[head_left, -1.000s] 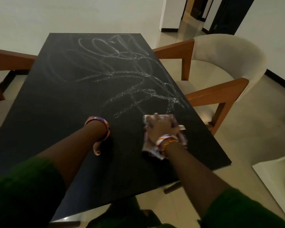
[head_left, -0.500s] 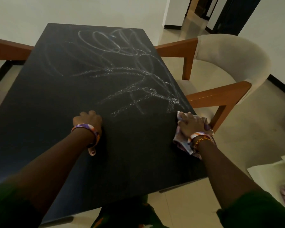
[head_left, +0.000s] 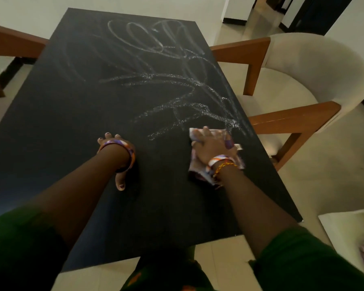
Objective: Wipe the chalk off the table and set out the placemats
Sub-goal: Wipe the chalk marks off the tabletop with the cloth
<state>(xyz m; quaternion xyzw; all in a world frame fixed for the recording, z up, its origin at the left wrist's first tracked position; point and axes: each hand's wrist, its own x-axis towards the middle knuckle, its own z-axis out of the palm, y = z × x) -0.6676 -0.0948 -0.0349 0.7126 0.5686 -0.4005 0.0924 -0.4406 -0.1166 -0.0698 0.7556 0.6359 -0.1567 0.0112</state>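
Two hands: right hand presses crumpled cloth on matte table.

Home dining room: table, upholstered armchair.

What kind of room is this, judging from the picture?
Probably a home dining area: a dark table covered with chalk scribbles, a cushioned wooden armchair beside it, a tiled floor, and a doorway beyond.

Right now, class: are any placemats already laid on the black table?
No: the black table carries only chalk scribbles, the left hand and the right hand pressing a cloth.
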